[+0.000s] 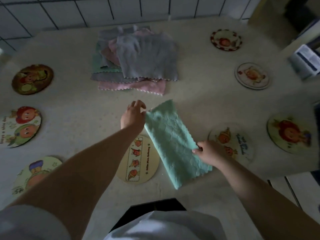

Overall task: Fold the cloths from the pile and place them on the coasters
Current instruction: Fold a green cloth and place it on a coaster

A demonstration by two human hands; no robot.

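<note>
- Head view: the green cloth (pixel 174 144), already folded into a long strip, lies slantwise on the table (pixel 83 104), stretched between the two hands.
- The left hand (pixel 133 116) touches the strip's far corner; its fingers look loosely curled at the cloth's edge, and I cannot tell whether they truly nip it.
- The right hand (pixel 207 153) pinches the strip's right edge between thumb and fingertips, a clear grasp.
- Risk: if the left fingers are only brushing the corner, the far end could slip loose during the next fold and the layers would splay open.
- Risk: the strip's lower left edge overlaps the cream coaster (pixel 138 160) just below the left fingers; dragging the cloth could shove that coaster out of place.
- Risk: the room is dim and the edges are scalloped, so the corners may be matched badly and the fold come out crooked.
- Count: one green cloth in hand.
- Count: one pile (pixel 135 61) beyond the left fingers, holding grey, pink and green cloths; the number in it I cannot tell.
- Count: eight coasters in sight, three left of the left hand, one beneath the cloth's edge, four right of the right fingers, none yet bearing a cloth.
</note>
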